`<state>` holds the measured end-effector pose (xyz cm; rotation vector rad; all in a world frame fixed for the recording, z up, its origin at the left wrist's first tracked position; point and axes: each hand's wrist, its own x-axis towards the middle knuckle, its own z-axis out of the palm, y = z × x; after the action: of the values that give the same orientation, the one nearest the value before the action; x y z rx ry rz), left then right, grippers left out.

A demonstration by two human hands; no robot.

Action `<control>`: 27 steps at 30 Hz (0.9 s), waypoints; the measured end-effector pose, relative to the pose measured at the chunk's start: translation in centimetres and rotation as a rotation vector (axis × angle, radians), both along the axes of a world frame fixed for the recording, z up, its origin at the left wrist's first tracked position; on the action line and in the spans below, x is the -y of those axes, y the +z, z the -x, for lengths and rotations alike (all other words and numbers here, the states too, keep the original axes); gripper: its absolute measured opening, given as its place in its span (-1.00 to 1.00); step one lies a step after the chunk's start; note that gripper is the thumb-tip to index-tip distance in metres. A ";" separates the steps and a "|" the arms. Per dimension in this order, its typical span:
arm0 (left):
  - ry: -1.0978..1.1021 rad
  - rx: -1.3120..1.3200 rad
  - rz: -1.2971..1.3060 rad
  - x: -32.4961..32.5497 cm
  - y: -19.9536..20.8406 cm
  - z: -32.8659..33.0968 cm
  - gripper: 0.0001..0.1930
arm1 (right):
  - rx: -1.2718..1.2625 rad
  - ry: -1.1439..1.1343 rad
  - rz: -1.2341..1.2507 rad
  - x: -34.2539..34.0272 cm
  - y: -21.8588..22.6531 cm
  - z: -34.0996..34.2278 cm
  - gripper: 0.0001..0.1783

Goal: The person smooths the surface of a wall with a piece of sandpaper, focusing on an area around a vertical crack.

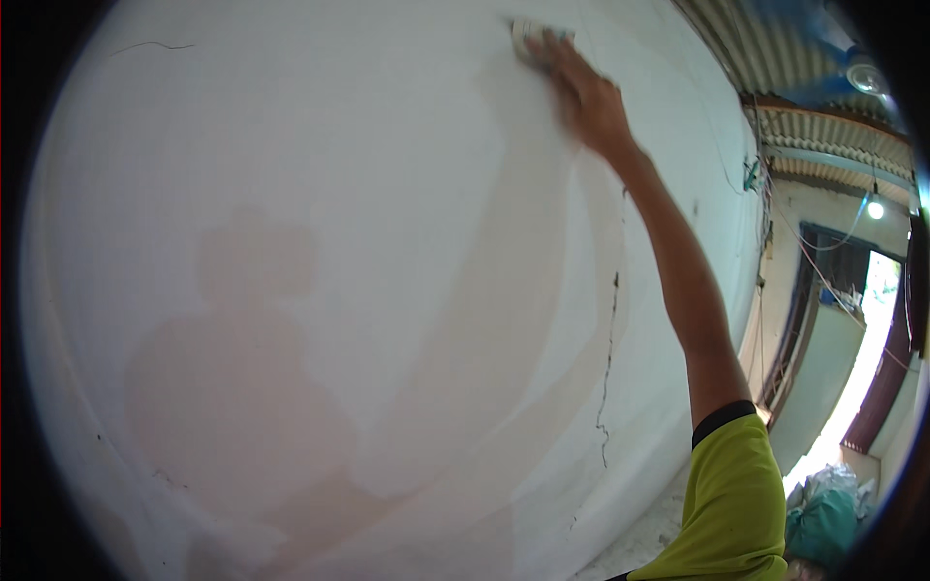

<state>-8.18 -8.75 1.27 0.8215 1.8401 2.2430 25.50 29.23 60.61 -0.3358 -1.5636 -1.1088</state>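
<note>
My right arm reaches up along a white wall. My right hand is closed on a small, flat, pale pad and presses it to the wall near the top of the view. The pad's edge looks darker, and its exact kind is too blurred to make out. A dark, jagged crack runs down the wall below my hand. Another thin crack shows at the upper left. My left hand is out of the picture.
A bright doorway and a hanging bulb are at the right. Beneath a corrugated roof a blurred fan hangs, and wires run by the wall's edge. Green and clear bags lie at the lower right.
</note>
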 end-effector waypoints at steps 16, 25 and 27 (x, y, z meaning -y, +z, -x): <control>-0.456 0.051 0.018 -5.9 0.7 -4.2 -0.61 | -0.978 0.908 1.769 14.7 -61.0 -8.1 -0.66; -0.518 -0.088 0.015 -6.7 1.7 -7.6 -0.58 | -1.204 1.423 1.358 16.7 -53.6 -11.1 -0.57; -0.401 -0.170 0.013 -6.3 1.8 -6.8 -0.62 | -1.196 1.433 1.343 16.1 -53.7 -10.7 -0.57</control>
<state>-1.37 -2.46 3.09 1.2831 1.5729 1.9587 36.17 13.08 6.89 -0.4485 -0.7387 1.2066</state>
